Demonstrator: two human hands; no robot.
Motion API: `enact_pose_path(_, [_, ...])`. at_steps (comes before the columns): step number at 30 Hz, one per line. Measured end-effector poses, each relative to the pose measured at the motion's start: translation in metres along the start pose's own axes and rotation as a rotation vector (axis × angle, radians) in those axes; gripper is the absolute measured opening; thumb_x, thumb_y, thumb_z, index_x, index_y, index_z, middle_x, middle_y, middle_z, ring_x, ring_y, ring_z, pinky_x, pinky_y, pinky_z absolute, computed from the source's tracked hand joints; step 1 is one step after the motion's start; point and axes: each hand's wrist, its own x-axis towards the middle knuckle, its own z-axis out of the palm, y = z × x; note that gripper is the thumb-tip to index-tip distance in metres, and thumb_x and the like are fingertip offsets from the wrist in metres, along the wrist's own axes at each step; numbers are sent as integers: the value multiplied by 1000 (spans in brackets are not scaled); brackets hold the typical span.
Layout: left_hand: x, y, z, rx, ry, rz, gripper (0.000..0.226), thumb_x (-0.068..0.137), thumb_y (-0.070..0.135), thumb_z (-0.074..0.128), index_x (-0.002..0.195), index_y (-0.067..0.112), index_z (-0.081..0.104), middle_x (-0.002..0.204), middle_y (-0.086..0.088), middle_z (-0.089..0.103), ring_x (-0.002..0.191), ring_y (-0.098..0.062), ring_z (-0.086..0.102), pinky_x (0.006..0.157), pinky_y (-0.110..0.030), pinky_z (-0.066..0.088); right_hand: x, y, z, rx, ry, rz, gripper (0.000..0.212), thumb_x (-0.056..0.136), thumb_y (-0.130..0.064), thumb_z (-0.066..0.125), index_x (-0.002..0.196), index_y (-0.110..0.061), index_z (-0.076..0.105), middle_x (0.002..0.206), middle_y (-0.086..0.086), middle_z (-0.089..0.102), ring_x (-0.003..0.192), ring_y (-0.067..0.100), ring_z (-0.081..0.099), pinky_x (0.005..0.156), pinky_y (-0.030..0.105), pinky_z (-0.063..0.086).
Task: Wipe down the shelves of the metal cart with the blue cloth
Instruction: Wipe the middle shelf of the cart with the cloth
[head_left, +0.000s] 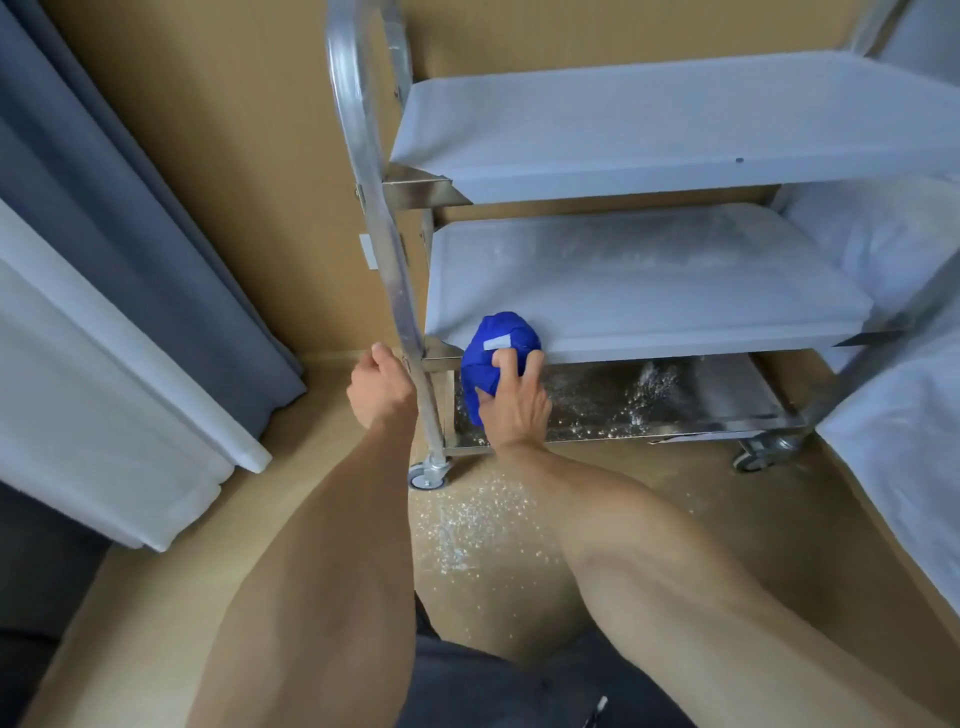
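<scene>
One head cam, wide lens, looks fwd and down from up close at the cart (649, 291), both arms and the floor (727, 519) below.

No readable text, number, brand or sign is seen. A small white tag is sewn on the blue cloth (500, 358), but nothing on it can be read. A pale plate on the wall (368, 251) is likewise unmarked.
</scene>
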Motion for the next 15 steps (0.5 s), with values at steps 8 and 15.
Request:
enact_pose_path(8, [-55,2,48,257,-71,155,31,96,24,41,104,8,66,100,-20,68,93,-37,65,86,-40,51,43,137,-69,4,222,388,58,77,-19,80,114,-22,35,117,12,38,88,36,60,66,45,55])
enact_pose_path(15, [-70,10,78,297,-324,34,22,91,24,50,93,8,65,87,-11,68,83,-30,68,81,-42,59,82,204,-137,67,323,642,53,79,-16,64,125,-19,38,126,20,39,86,45,58,75,47,53])
